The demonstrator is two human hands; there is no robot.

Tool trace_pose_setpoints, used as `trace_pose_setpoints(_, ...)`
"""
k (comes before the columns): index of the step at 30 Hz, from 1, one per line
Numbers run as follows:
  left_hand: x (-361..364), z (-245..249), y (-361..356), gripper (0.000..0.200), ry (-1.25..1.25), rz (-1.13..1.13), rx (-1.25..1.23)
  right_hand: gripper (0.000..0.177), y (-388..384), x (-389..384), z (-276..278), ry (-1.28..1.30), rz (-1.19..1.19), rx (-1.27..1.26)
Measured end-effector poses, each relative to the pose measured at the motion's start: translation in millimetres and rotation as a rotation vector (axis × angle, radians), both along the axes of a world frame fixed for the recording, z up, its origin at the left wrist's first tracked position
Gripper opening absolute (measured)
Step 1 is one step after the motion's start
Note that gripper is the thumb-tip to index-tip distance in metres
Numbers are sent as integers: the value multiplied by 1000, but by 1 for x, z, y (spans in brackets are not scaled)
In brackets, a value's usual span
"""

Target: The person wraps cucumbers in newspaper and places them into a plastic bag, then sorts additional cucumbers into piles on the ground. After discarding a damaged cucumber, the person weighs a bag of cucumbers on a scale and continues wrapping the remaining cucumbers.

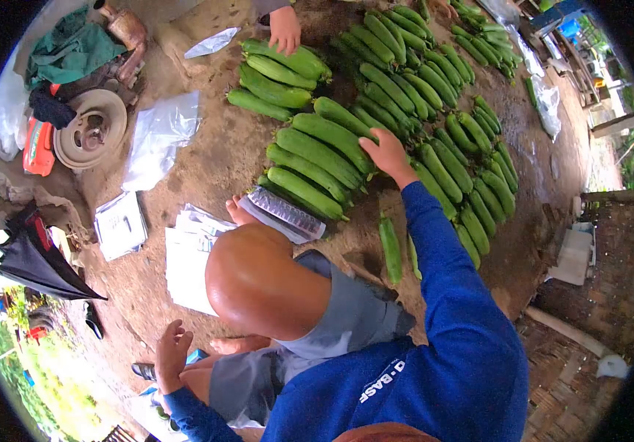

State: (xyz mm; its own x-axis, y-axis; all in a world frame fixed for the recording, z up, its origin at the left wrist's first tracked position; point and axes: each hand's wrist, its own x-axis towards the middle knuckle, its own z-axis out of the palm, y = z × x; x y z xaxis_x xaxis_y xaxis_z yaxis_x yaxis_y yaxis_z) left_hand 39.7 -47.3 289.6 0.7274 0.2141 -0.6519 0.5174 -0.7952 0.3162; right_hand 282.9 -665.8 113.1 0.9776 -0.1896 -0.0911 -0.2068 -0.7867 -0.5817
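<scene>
Long green cucumber-like vegetables (317, 157) lie side by side in a pile on the brown ground. My right hand (388, 153) reaches to the upper right end of this pile, its fingers touching one vegetable; the grip is partly hidden. Further right, more green vegetables (442, 169) are stacked in rows. My left hand (172, 352) is raised beside my bent knee, fingers curled loosely and apart, with nothing visible in it. Another person's hand (284, 29) rests over a smaller pile (276, 74) at the top. A printed sheet (284, 214) lies against the near pile.
White papers (188, 261) and a paper stack (121, 225) lie left of my knee. Beyond them are a clear plastic bag (162, 136), a round metal part (90, 129) and a black umbrella (37, 258). Single vegetables (390, 249) lie under my right arm.
</scene>
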Motion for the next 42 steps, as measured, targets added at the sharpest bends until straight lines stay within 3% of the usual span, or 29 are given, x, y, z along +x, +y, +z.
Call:
trace_pose_setpoints(2, -3, -4, 3, 54, -2, -4, 0, 58, -20, 1, -7, 17, -42, -76)
trace_pose_setpoints(8, -2, 10, -7, 53, -34, -73, 63, 65, -35, 6, -17, 228, 16, -214)
trace_pose_setpoints(10, -10, 0, 1, 53, -76, -121, 33, 49, -31, -2, -14, 125, -1, -157)
trace_pose_setpoints(12, -8, 7, -6, 52, -42, -63, -2, 35, -41, 0, -67, -95, 40, -254)
trace_pose_setpoints(13, -8, 10, -7, 51, -27, -37, -13, 32, -40, 2, -56, -4, 69, -241)
trace_pose_setpoints(15, -11, 1, 0, 52, -67, -52, -30, 31, -36, 3, -64, -26, 61, -305)
trace_pose_setpoints(18, -11, -4, 5, 53, -77, -51, -8, 55, -35, 6, -61, 196, 76, -334)
trace_pose_setpoints(21, -13, -13, 13, 56, -81, -42, -32, 50, -34, 8, -59, 231, 73, -321)
trace_pose_setpoints(24, -9, -4, 3, 57, -87, -52, -24, 44, -33, 5, -60, 92, 107, -402)
trace_pose_setpoints(42, -15, -9, 9, 54, -113, -43, -24, 32, -17, 9, -42, 160, -4, -345)
